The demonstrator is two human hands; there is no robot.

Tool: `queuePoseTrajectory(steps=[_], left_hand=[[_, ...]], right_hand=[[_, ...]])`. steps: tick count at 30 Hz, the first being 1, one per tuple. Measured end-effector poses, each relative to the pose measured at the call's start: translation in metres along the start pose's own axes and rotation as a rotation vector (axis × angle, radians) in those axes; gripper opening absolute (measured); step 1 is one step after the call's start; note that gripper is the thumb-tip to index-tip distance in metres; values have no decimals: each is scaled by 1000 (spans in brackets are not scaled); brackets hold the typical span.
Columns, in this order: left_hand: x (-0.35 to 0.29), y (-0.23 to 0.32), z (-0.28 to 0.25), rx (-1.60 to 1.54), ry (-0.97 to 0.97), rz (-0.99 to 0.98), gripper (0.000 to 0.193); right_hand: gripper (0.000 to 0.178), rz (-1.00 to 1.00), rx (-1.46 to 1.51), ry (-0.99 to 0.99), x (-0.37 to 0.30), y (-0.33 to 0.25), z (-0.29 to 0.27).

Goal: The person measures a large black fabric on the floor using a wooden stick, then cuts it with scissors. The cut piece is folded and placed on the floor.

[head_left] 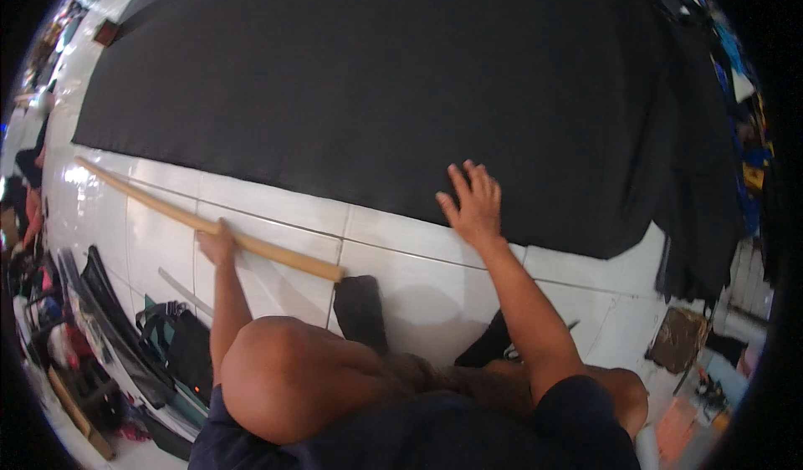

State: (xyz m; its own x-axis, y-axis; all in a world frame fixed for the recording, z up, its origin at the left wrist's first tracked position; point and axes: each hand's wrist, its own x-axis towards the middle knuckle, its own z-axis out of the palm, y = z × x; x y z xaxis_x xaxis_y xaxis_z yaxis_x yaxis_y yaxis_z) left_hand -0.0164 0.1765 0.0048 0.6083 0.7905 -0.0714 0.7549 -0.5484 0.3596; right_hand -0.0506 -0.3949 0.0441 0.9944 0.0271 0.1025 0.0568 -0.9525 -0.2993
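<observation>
From my post I see R hand w/ fingers spread, palm down over the lower edge of black cloth, prob. to keep it flat; real pressure I can't tell. Fingers of L hand are closed around a wooden strip, about mid-length, prob. for balance. Strip lies slantwise, left of centre, below the cloth and apart from it. Cloth fills upper frame on white tile floor, maybe for space; small brown block sits upper left, by its edge.
</observation>
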Motion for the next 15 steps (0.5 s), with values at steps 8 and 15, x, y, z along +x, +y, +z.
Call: queuePoseTrajectory(steps=[8, 15], left_hand=[[-14, 91, 72, -243, -69, 238, 98], [-34, 144, 78, -451, -507, -30, 67]], right_hand=[[65, 519, -226, -136, -60, 157, -38], [57, 491, -195, -431, -49, 212, -123]])
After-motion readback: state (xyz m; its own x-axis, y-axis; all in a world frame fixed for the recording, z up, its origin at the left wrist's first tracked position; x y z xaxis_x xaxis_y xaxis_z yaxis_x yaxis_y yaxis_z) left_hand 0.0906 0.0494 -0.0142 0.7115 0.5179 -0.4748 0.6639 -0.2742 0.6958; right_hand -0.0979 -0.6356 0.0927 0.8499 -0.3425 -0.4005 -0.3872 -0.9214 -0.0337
